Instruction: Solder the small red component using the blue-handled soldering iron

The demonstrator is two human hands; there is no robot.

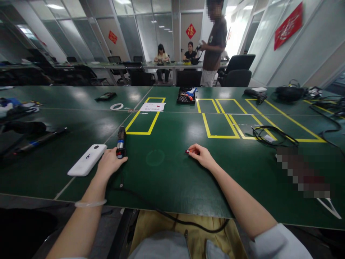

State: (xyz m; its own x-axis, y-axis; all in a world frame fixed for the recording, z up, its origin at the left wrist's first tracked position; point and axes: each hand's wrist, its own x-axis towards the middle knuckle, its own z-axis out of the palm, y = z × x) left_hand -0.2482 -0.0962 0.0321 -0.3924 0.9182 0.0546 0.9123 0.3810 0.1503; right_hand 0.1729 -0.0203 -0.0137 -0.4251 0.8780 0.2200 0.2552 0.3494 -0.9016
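Hands rest on the green table point(167, 180): left hand point(110, 162) closing on the cabled tool point(121, 143) beside the white box point(86, 159), right hand point(201, 154) pinching a small red piece point(187, 151), likely to be brought to that tool.

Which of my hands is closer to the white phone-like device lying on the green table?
Left. Your left hand rests just right of the white device, touching the dark cylindrical tool. Your right hand lies farther right, by a small red item.

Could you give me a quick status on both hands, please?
Left hand on black tool. Right hand pinching small red piece. White device beside left.
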